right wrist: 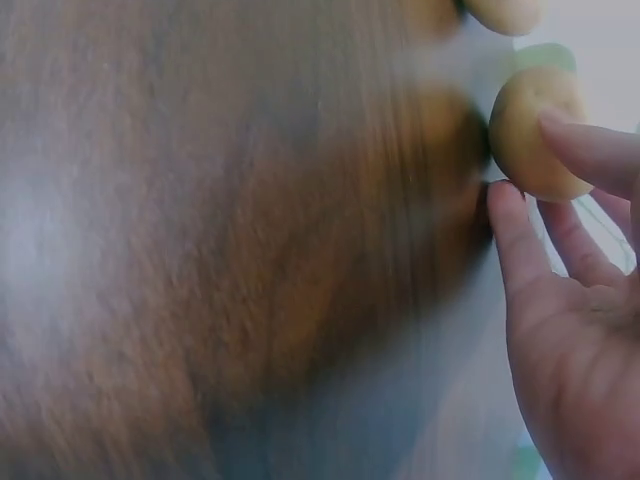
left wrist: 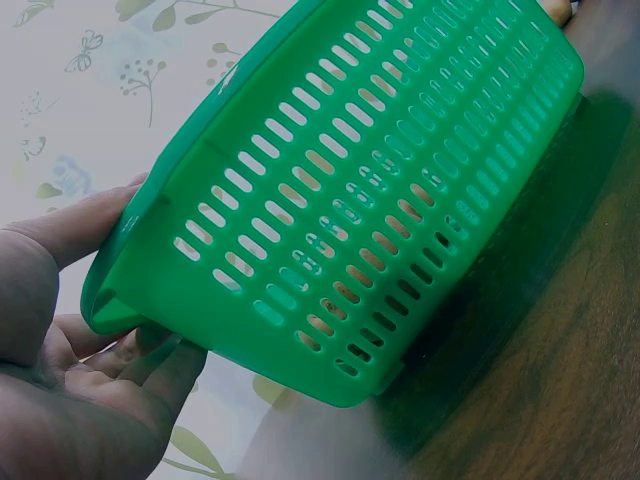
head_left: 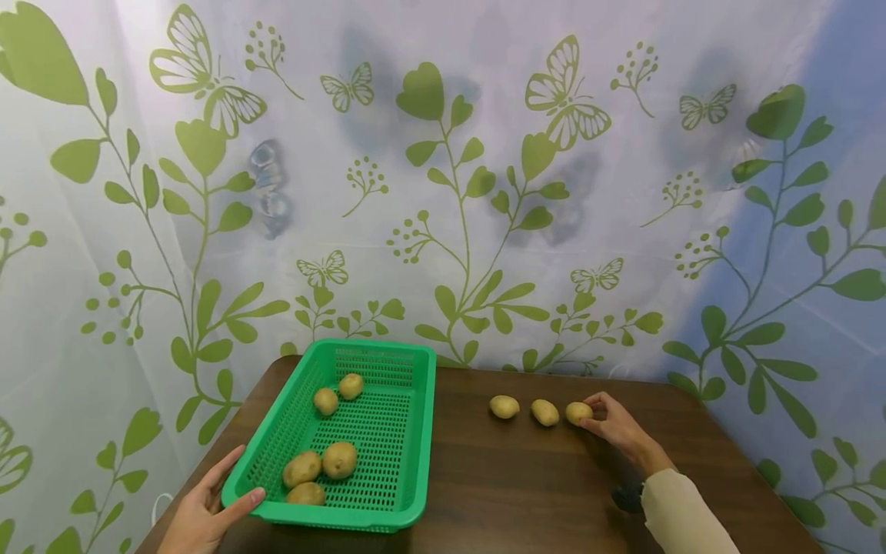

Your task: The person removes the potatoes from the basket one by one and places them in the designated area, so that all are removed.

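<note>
Probably firm, light and smooth, the potato (head_left: 577,413) suits being pinched across its sides, as the right hand (head_left: 621,431) does at the tabletop (head_left: 512,485), while the left hand (head_left: 202,509) grips the basket's (head_left: 422,446) rim.

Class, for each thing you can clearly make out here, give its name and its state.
Green basket: opening upward, partly filled
Five basket potatoes: whole, loose inside
Left table potato: whole, lying free
Middle table potato: whole, lying free
Right table potato: pinched by right hand
Left hand: gripping basket rim
Right hand: thumb and fingers on potato
</note>
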A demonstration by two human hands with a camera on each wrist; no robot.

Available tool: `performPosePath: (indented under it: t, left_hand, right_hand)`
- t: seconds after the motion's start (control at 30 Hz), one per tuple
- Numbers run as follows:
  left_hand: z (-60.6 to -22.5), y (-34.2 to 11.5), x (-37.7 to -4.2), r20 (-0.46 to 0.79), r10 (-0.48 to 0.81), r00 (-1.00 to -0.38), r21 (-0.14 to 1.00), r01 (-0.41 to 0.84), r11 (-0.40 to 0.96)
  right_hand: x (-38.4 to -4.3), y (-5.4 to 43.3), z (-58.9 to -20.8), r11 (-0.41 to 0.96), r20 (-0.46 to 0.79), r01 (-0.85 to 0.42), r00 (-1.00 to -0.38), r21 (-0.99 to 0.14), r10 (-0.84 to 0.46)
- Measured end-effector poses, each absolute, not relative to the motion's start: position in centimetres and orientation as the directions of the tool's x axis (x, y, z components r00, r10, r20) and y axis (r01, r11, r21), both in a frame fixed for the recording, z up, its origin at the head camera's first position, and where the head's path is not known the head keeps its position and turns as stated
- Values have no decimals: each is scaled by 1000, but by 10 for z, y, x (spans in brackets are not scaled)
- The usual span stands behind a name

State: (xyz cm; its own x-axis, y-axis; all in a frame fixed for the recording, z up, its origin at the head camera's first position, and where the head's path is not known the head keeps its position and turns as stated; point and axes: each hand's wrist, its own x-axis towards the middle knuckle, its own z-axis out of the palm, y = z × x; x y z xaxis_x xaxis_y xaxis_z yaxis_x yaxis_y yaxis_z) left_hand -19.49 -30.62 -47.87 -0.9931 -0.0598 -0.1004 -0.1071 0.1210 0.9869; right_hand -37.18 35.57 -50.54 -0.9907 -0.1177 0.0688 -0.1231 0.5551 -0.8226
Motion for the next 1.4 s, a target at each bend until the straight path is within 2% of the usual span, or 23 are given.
performPosePath:
  t: [0.2,0.57,0.93,1.17,1.4]
  left_hand:
    - [-479,-307,-196,-99,-66,-993,983,-108,146]
    - [-480,-308,-196,-100,-66,-993,985,-108,131]
    - [-481,-307,-196,-73,-77,-994,985,-84,149]
    - [-481,-307,-196,-100,-62,-993,988,-107,114]
    - [-481,-309,-196,-115,-63,-991,987,-122,109]
  right_hand:
    - [-372,358,-502,568,23,-94,-991,-818,-131]
    - [-375,359,-496,594,28,-137,-981,-792,-190]
    - [-374,359,-489,561,-1,-123,-976,-818,-216]
    - [-377,359,-477,610,48,-222,-957,-761,-288]
    - [-379,352,-464,632,45,-239,-951,-737,-307]
